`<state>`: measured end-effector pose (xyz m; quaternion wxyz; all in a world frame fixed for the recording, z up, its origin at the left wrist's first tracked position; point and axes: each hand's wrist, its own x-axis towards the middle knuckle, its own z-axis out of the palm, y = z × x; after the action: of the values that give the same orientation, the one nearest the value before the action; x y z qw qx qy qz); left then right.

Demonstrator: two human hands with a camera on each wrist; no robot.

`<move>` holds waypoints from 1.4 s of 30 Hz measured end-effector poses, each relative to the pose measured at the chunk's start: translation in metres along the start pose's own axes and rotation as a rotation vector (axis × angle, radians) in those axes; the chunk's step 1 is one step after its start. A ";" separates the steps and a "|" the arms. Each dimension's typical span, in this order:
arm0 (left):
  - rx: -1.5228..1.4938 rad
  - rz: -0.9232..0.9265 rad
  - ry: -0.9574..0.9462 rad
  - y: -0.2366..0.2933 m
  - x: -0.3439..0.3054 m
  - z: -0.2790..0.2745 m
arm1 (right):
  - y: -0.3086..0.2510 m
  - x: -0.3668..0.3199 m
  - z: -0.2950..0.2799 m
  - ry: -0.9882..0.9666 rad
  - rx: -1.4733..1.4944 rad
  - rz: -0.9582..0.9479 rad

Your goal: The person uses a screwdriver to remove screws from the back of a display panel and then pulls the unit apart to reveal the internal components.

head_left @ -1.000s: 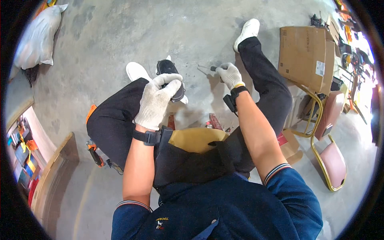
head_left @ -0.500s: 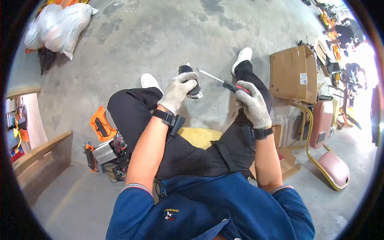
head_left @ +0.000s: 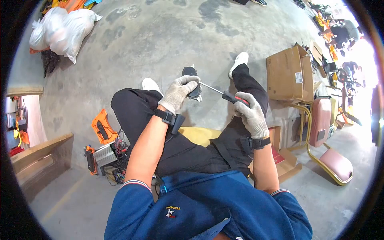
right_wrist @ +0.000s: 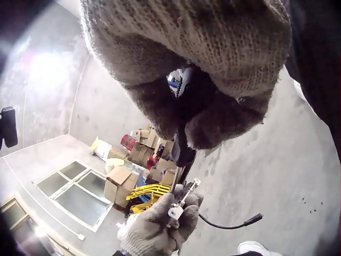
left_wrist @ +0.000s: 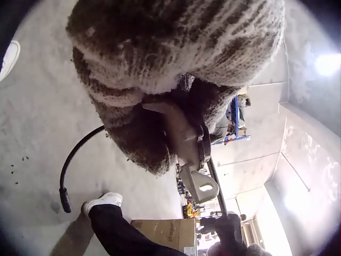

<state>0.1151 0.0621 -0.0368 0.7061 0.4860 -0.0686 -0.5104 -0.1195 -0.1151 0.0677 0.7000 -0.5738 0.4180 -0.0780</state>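
My gloved left hand [head_left: 178, 94] grips a black oblong device [head_left: 191, 72] above the floor between the legs. Pale metal tabs stick out at its ends; one tab [left_wrist: 202, 185] with a slot shows in the left wrist view. A thin black cable [left_wrist: 71, 154] trails from the held device. In my gloved right hand [head_left: 252, 114] is a screwdriver [head_left: 232, 97] with a black and red handle. Its shaft points left, the tip right at the device's edge beside the left thumb. Glove fingers hide much of the device.
Orange casing [head_left: 103, 127] and a silver finned box [head_left: 105, 155] with wires lie left of the legs. A cardboard box [head_left: 286, 74] and pink chair [head_left: 321, 122] stand to the right. White bags [head_left: 64, 32] are at far left.
The screwdriver has swung up and its tip has come to the device's edge. My right hand has drawn nearer the body. The left hand keeps hold of the device, and the head view has shifted.
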 end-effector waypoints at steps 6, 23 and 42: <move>0.012 0.012 -0.018 0.001 0.001 -0.001 | -0.002 -0.002 -0.001 -0.010 -0.065 -0.022; 0.064 0.000 -0.010 0.009 -0.002 0.005 | -0.021 -0.016 0.000 0.041 -0.134 -0.047; 0.223 0.039 0.002 0.007 0.000 0.005 | -0.024 -0.018 0.001 0.037 -0.307 -0.140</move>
<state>0.1172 0.0589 -0.0287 0.6576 0.5606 -0.1336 -0.4851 -0.1216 -0.1121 0.0980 0.5892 -0.7001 0.3968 -0.0723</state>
